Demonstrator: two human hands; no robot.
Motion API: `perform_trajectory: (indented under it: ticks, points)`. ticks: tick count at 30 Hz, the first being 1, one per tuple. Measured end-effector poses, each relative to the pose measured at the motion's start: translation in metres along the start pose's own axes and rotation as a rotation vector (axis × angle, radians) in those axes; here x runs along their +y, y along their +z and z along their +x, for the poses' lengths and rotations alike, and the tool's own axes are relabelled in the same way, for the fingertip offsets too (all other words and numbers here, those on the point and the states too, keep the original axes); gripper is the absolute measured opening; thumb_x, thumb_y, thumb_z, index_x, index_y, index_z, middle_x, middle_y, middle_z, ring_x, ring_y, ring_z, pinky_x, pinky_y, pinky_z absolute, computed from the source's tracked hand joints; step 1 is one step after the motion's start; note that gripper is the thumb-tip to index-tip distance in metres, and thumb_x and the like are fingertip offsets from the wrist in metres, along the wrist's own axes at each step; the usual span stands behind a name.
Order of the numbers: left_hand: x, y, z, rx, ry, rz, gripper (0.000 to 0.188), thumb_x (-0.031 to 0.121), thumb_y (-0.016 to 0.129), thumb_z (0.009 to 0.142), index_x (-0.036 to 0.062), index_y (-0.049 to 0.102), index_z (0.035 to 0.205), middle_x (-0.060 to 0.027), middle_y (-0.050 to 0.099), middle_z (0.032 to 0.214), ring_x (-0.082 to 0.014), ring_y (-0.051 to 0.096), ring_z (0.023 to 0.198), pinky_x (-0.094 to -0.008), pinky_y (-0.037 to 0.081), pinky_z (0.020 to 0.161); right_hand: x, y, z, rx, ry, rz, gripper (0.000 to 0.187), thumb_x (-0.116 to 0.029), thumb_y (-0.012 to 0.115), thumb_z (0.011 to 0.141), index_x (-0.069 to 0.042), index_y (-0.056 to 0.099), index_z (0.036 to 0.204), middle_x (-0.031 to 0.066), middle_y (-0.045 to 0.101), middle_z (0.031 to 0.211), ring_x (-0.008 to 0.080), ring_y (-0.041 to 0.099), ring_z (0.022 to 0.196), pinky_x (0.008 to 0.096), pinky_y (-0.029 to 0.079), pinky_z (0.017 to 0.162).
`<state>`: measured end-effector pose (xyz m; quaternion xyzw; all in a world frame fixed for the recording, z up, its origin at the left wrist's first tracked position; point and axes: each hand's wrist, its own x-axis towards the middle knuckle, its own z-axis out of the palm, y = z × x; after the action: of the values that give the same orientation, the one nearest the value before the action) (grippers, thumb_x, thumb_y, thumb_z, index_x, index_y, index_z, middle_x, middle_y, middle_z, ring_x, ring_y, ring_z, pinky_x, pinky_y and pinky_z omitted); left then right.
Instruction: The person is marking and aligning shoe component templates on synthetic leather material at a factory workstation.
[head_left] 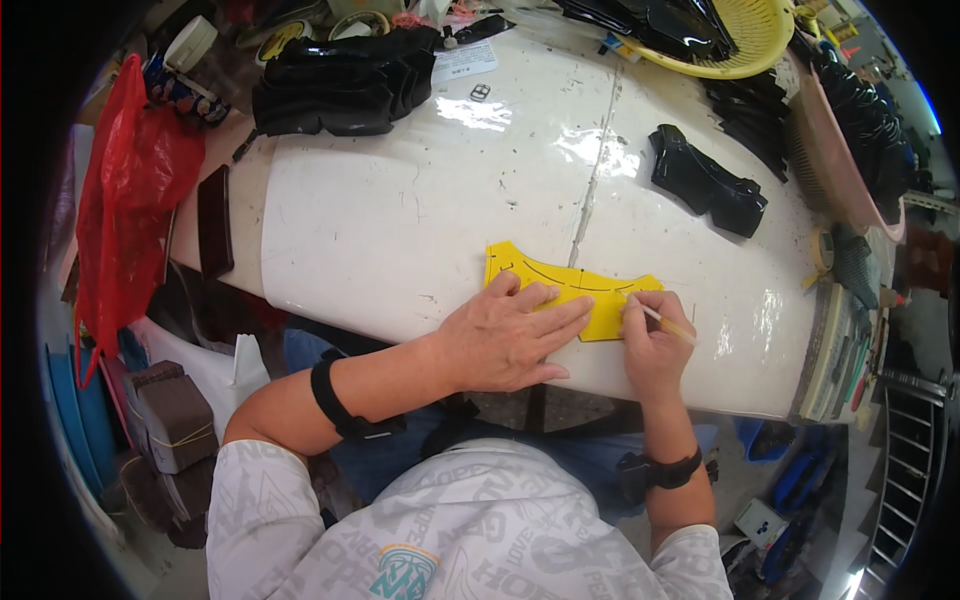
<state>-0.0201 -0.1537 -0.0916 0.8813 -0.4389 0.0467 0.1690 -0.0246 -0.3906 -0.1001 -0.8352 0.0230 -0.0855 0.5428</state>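
- Your left grip (508,338) is spread out, not pinching, resting on the yellow pattern piece (605,318).
- Your right grip (655,345) pinches a thin pen (668,324).
- The yellow pattern piece lies on the white tabletop (390,225), near the edge by you.

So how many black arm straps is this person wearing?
2: one strap around the left forearm, another strap around the right forearm. No others show.

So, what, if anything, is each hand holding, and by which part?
The right hand holds a pen-like tool near its tip; the left hand lies flat on the yellow piece, gripping nothing.
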Motion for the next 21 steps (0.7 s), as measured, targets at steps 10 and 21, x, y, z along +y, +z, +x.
perform_trajectory:
  ticks: [10, 21]
  points:
    - [0.000, 0.001, 0.000, 0.014, -0.002, -0.010, 0.064, 0.053, 0.068, 0.089, 0.0138, 0.064, 0.139, 0.0041, 0.056, 0.148, -0.0209, 0.053, 0.116, -0.0407, 0.041, 0.087, 0.002, 0.002, 0.005, 0.110, 0.002, -0.085, 0.003, 0.001, 0.063, 0.096, 0.002, 0.061, 0.094, 0.0075, 0.063, 0.071, 0.0107, 0.061, 0.054, 0.0262, 0.048, 0.052]
    - [0.002, -0.004, 0.000, 0.009, -0.009, -0.023, 0.063, 0.049, 0.070, 0.088, 0.0133, 0.063, 0.140, 0.0030, 0.057, 0.149, -0.0225, 0.056, 0.116, -0.0419, 0.041, 0.092, 0.011, -0.021, -0.009, 0.184, 0.154, 0.295, 0.007, -0.005, 0.059, 0.102, 0.000, 0.060, 0.107, 0.0058, 0.066, 0.077, 0.0086, 0.058, 0.057, 0.0232, 0.045, 0.049]
